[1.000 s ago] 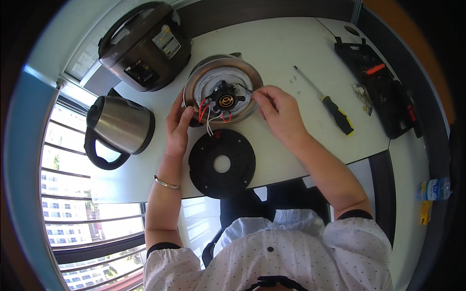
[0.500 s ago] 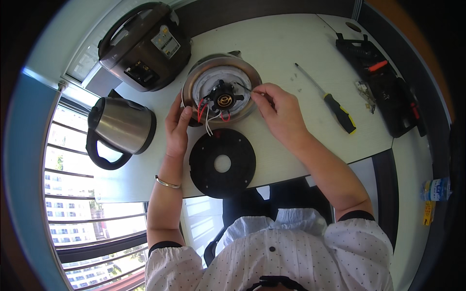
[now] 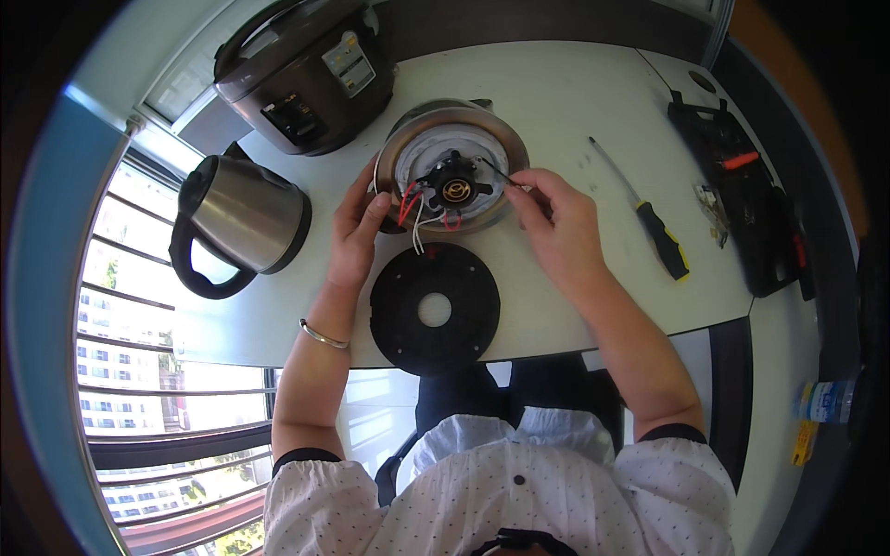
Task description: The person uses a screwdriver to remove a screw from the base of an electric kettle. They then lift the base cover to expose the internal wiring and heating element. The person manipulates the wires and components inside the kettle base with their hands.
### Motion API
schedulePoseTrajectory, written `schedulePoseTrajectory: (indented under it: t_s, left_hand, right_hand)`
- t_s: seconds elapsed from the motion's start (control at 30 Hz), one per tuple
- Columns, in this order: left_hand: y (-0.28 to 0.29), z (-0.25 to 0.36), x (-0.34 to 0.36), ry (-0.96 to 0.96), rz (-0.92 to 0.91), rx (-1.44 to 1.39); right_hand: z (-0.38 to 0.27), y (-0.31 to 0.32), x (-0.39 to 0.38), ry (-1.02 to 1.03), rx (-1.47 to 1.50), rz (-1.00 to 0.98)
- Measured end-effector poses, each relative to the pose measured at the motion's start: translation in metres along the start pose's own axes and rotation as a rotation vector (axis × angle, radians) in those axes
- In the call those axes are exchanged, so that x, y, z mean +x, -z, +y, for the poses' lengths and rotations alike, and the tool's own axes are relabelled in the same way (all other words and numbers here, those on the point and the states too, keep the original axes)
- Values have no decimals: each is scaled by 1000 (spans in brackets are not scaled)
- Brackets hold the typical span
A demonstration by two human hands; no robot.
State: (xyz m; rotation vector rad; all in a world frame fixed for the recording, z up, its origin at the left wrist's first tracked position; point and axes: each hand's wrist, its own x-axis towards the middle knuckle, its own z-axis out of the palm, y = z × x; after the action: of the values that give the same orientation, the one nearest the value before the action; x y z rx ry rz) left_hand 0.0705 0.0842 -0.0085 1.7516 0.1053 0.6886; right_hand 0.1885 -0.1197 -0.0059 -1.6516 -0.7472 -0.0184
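Observation:
An opened electric kettle (image 3: 436,142) stands bottom up on the table. On its pale metal underside sits a round black connector (image 3: 456,191), with red wires (image 3: 407,202) and white wires (image 3: 418,238) trailing from it. My left hand (image 3: 357,227) grips the kettle's left side, thumb towards me. Between thumb and fingers, my right hand (image 3: 562,222) pinches a thin dark tool (image 3: 498,170); its tip reaches the connector's upper right edge. What kind of tool it is, I cannot make out. A black disc-shaped base cover (image 3: 394,320) with a central hole lies just below the kettle.
A yellow-and-black screwdriver (image 3: 660,239) rests to the right, near small metal parts (image 3: 712,215) and an open black tool case (image 3: 756,232). At left stand a steel kettle (image 3: 252,211) and a dark rice cooker (image 3: 315,83). A bottle (image 3: 828,402) lies at far right.
The whole view has shifted, so the table things appear farther right. Both hands keep their places on the kettle and the thin tool, whose tip stays by the connector.

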Motion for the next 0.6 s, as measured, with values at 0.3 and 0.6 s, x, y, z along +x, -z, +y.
schedulePoseTrajectory:
  t_s: [0.3, 0.6]
  left_hand:
    - [6, -7, -1, 49, -9, 37]
    - [2, 1, -2, 99, -31, -83]
  right_hand:
    - [-3, 0, -1, -85, 41, -15]
    - [-6, 2, -2, -160, 110, -19]
